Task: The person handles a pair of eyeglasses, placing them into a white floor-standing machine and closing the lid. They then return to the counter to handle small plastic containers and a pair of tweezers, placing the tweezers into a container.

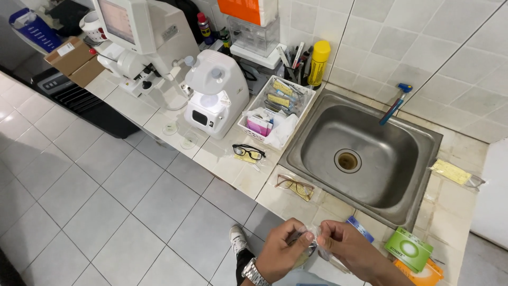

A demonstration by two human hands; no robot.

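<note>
Fingers [306,239] of left hand [280,254] and right hand [346,244] pinched on clear plastic sleeve [309,248] — held taut between both, above counter edge [296,206] beside steel sink [365,153]

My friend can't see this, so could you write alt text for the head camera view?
Two hands, left and right, hold a clear lens above a tiled counter. Nearby lie black glasses, brown glasses and a steel sink.

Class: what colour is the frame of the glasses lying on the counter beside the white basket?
Black glasses, clearest in the head view.
</note>
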